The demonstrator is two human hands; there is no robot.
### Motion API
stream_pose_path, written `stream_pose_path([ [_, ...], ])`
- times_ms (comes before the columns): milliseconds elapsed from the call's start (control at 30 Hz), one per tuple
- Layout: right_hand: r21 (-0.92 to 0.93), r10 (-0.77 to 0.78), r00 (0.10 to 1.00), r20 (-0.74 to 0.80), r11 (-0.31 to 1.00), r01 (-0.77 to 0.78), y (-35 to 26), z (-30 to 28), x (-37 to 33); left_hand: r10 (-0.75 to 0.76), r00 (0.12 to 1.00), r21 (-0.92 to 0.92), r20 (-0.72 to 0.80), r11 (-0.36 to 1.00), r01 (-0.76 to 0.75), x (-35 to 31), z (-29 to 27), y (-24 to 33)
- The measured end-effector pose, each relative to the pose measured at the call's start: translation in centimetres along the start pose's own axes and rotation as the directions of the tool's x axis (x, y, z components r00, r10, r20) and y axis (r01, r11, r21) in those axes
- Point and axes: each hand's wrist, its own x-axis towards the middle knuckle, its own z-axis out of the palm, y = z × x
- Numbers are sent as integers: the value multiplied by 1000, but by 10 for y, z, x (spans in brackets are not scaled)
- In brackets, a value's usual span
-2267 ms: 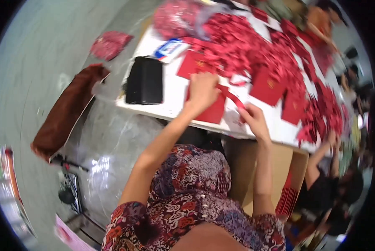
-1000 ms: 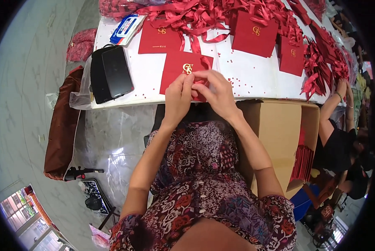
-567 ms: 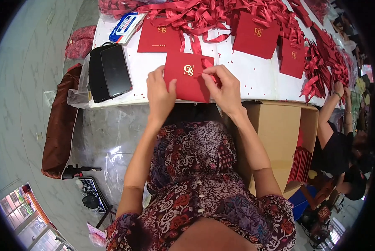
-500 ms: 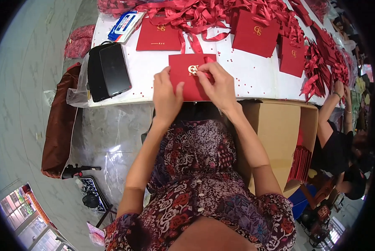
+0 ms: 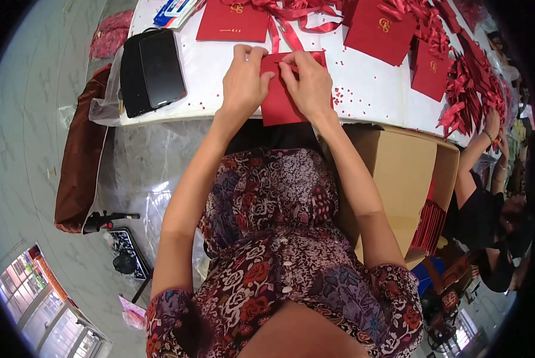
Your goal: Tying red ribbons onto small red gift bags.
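Observation:
A flat red paper bag (image 5: 279, 111) lies in front of me at the near edge of the white table, its lower edge reaching the rim. My left hand (image 5: 243, 80) grips its left side, fingers bent at the top corner and thumb over the front. Near the top, my right hand (image 5: 309, 83) pinches a thin red ribbon between thumb and forefinger. Part of the bag's upper front is hidden under that hand. Just beyond lie another red bag with gold print (image 5: 234, 22) and loose red ribbons (image 5: 291, 37).
A phone (image 5: 162, 68) rests on a black case at the left. More red bags (image 5: 379, 31) and ribbon bundles fill the right side. Below the table edge stands an open cardboard box (image 5: 401, 185) holding red bags (image 5: 428, 227). Another person's arm (image 5: 479, 143) reaches in at far right.
The view has shifted, so the table sits higher. My right hand's fingers have closed on the ribbon near the bag's top. The gold emblem on the bag's front no longer shows.

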Motion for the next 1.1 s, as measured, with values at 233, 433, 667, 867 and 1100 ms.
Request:
stream_pose_path([
  [233, 32, 17, 1000, -3, 999, -17, -5, 6, 1, 84, 996, -19, -8, 996, -84, 9, -6, 0],
  [433, 23, 42, 999, -13, 999, -42, -10, 12, -3, 15, 1000, 1, -23, 1000, -15, 5, 2, 9],
  [667, 52, 53, 998, -34, 997, -52, -17, 15, -14, 14, 991, -110, -134, 994, -29, -5, 4, 12],
  [867, 156, 129, 989, -70, 981, -116, -24, 6, -9, 91, 972, -115, -216, 986, -118, -5, 3, 19],
  [1100, 193, 4, 995, 104, 981, -24, -31, -18, -17, -143, 990, -245, 7, 959, 140, -5, -3, 0],
])
